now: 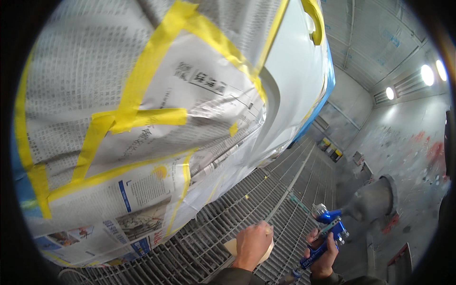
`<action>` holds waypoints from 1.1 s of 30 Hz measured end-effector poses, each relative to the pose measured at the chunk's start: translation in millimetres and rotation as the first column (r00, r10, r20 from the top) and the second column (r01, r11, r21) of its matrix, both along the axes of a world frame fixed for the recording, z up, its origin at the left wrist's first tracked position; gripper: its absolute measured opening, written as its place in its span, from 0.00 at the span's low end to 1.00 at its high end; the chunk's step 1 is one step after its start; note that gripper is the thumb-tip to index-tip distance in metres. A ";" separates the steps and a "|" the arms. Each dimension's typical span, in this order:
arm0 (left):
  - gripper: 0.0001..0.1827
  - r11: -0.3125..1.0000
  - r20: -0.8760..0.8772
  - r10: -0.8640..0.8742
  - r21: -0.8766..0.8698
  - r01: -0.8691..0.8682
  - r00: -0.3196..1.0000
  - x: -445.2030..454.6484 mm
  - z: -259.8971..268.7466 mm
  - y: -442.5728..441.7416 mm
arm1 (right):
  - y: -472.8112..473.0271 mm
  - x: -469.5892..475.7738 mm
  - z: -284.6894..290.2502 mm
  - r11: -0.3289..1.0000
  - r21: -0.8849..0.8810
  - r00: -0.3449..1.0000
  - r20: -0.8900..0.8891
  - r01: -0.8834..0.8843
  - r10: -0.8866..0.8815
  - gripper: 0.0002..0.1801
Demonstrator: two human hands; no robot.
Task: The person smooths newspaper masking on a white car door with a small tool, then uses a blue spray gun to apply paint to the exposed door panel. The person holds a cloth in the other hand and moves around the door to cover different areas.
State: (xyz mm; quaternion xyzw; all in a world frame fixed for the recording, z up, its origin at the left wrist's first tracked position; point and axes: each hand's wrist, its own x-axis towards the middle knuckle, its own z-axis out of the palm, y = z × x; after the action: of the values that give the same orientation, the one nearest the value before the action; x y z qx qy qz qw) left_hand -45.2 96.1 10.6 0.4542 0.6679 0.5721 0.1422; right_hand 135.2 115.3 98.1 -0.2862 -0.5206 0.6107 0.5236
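My left hand (253,244) is closed around a pale yellow cloth or sheet (266,253), whose edges stick out on both sides. In my right hand (323,249) is a blue spray gun (324,238) with a clear-and-silver part at its top end, held by the handle. Both hands are low in the view, over the floor grating. To their upper left stands a car, its front masked with newspaper (153,92) and yellow masking tape (142,67). A pale grey body panel (295,60) lies bare beyond the curved wheel arch edge.
Metal floor grating (213,228) runs beneath the car and my hands. A dark grey bin or drum (374,199) stands at the right, near a paint-spattered wall (409,135). Several small containers (329,149) sit farther back. Blue sheeting (317,110) covers the car's far side.
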 end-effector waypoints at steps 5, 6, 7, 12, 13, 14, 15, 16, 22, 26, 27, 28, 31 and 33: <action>0.12 0.998 0.030 0.008 0.055 -0.010 1.000 -4.7 -1.8 19.9 | -14.2 -3.7 13.9 0.869 0.198 0.881 -0.047 -0.454 0.472 0.33; 0.12 0.999 0.025 -0.005 0.044 0.004 1.000 -5.0 -2.3 22.7 | -13.4 -3.4 17.8 0.833 0.227 0.852 -0.028 -0.504 0.523 0.31; 0.12 0.999 0.018 -0.019 0.033 0.018 1.000 -5.5 -2.5 24.8 | -11.0 -2.9 22.5 0.783 0.263 0.808 -0.016 -0.564 0.589 0.30; 0.13 0.993 0.038 -0.071 0.095 0.067 0.997 -13.4 0.2 20.4 | 1.4 -6.4 33.2 0.872 0.154 0.847 -0.210 -0.464 0.488 0.32; 0.13 0.993 0.050 -0.083 0.089 0.078 0.995 -15.3 1.9 17.6 | 2.0 -7.0 33.2 0.893 0.114 0.845 -0.293 -0.435 0.448 0.32; 0.13 0.993 0.060 -0.095 0.081 0.090 0.994 -17.4 3.8 14.7 | 2.4 -7.9 32.3 0.915 0.091 0.848 -0.351 -0.392 0.398 0.32; 0.13 0.993 0.055 -0.110 0.045 0.107 0.992 -19.8 4.9 11.0 | 2.5 -8.5 31.3 0.927 0.088 0.866 -0.333 -0.365 0.373 0.32; 0.13 0.992 0.048 -0.124 0.008 0.124 0.991 -22.4 5.2 6.9 | 3.0 -9.0 30.0 0.926 0.096 0.864 -0.336 -0.364 0.375 0.32; 0.13 0.982 0.015 -0.158 -0.103 0.159 0.987 -28.4 2.7 6.6 | 8.5 -10.7 22.0 0.855 0.150 0.821 -0.237 -0.497 0.519 0.31; 0.12 0.968 0.072 -0.126 -0.210 0.138 0.989 -33.3 -7.4 12.8 | 11.3 -23.1 15.1 0.835 0.019 0.821 -0.171 -0.550 0.544 0.28; 0.12 0.957 0.096 -0.106 -0.260 0.127 0.990 -32.6 -11.5 12.0 | 10.6 -26.5 14.1 0.847 -0.060 0.842 -0.163 -0.529 0.514 0.28; 0.12 0.954 0.103 -0.062 -0.285 0.089 0.993 -29.3 -14.5 10.1 | 12.5 -30.1 15.1 0.837 -0.074 0.837 -0.136 -0.543 0.531 0.24; 0.13 0.919 0.137 0.071 -0.395 -0.011 0.988 -14.1 -30.0 -8.3 | 13.7 -32.9 21.9 0.780 -0.143 0.793 -0.073 -0.609 0.605 0.12; 0.15 0.896 0.273 0.208 -0.437 -0.072 0.939 1.5 -40.4 -33.2 | 13.4 -22.9 32.3 0.829 -0.297 0.868 0.002 -0.474 0.497 0.22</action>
State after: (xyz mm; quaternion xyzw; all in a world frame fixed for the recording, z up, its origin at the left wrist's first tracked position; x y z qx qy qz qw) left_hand -43.6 63.0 -29.8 0.2665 0.7756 0.4880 0.2987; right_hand 112.2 128.7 130.4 -0.2414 -0.5023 0.7807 0.2829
